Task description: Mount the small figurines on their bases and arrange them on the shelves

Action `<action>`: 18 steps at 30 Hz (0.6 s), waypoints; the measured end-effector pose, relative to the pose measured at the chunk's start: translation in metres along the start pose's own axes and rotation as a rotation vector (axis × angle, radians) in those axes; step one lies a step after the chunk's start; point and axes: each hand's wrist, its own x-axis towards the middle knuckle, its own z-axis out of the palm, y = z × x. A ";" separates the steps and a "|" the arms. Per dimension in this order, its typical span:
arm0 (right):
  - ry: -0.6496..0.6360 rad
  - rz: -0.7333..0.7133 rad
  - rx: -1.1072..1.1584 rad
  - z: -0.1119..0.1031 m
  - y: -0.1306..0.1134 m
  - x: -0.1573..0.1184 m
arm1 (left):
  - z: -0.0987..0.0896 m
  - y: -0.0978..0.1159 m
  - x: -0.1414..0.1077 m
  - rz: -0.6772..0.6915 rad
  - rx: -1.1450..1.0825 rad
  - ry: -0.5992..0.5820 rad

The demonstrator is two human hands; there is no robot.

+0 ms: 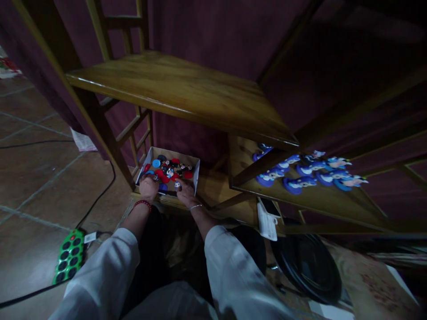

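Note:
A shallow box (197, 174) stands on the low wooden shelf and holds several small figures, among them a red one (164, 176) near its middle. At the box's front left corner is my left hand (148, 186), its fingers curled round a small figure (155, 177) with a blue part. My right hand (185, 193) reaches over the front right edge, fingers closed on a small pale-faced figure (178, 184). A blue disc (156, 163) lies at the back left inside the box.
Above the box juts a wooden shelf board (173, 84). Several blue and white figures (300, 182) stand on a shelf at the right. A phone (269, 206), a black round stool (307, 266) and a green power strip (70, 255) are nearby.

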 end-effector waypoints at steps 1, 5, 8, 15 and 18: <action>0.009 0.006 0.008 0.000 0.000 0.000 | 0.001 -0.002 0.001 -0.003 0.003 0.005; 0.066 0.018 0.077 0.003 0.002 0.000 | 0.004 -0.006 0.002 0.028 0.066 0.009; 0.074 -0.003 0.122 0.005 0.003 0.000 | 0.005 -0.004 0.000 0.100 0.112 0.007; 0.092 -0.019 0.147 0.010 0.007 0.003 | 0.009 0.006 -0.010 0.210 0.176 -0.159; 0.108 -0.033 0.160 0.011 0.008 0.004 | 0.011 0.011 -0.013 0.236 0.241 -0.233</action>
